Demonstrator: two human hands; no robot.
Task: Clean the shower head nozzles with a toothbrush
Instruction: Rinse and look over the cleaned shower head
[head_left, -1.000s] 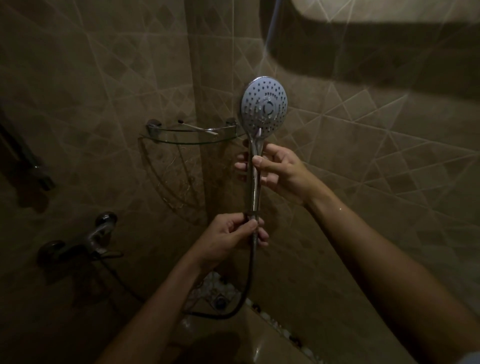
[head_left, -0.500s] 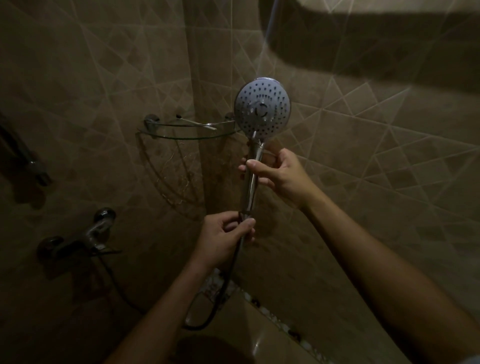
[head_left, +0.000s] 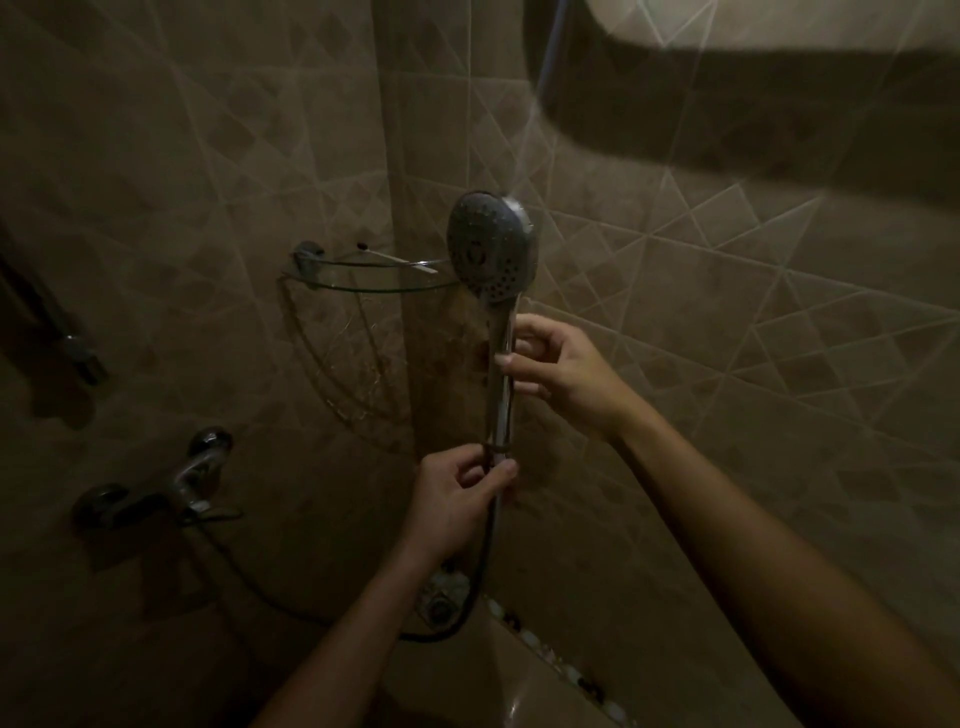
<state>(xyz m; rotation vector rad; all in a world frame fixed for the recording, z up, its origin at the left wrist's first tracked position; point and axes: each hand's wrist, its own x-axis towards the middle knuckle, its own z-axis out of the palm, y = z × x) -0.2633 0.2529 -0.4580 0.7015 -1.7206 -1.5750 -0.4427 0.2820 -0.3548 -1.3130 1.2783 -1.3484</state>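
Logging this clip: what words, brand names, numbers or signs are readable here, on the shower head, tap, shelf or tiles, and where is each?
No readable text anywhere in this frame.
Shower head: a dark mark at the centre of its face, too dim and blurred to read.
Tap: no marking can be made out in the dark.
Glass shelf and wall tiles: only a line pattern, no lettering.

We see a very dim picture. The only bright patch lies at the top right of the wall (head_left: 779, 21), and a broad dark shadow runs under it. The shower head (head_left: 491, 247) has a small glint on its rim and looks slightly blurred. The lower left is almost black, and the wall lines curve near the edges.
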